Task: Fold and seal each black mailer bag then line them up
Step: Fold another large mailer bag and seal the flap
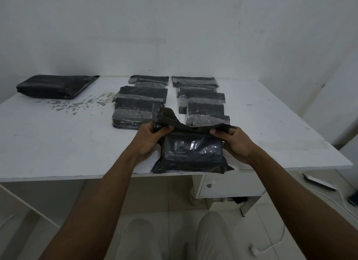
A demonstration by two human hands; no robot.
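Black mailer bag (191,153) lay flat at the near edge of the white bench (58,143), bulging with something inside, with glare on its glossy face. Its open flap (170,118) stood raised and rumpled above the far end of the bag. The left grip (149,139) pinched the flap's left end, thumb on top and fingers curled beneath. The right grip (234,143) pinched the right end the same way, thumb over the edge. Both bare forearms reached in from below.

Beyond the mailer bag, two columns of sealed bags ran toward the wall. The left column (139,104) held overlapping packets, each with a pale strip across it, and its nearest packet lay just behind the left grip. The right column (203,102) lay beside it with a bare strip of bench between them, its nearest packet partly hidden by the raised flap. The number of packets in each column could not be told. A single larger black bag (56,86) sat well apart at the far left corner. Dark stains (77,104) speckled the bench between it and the left column. Under the bench hung a white drawer (228,184), and a white plug (251,247) on its cable lay on the tiled floor to the right.
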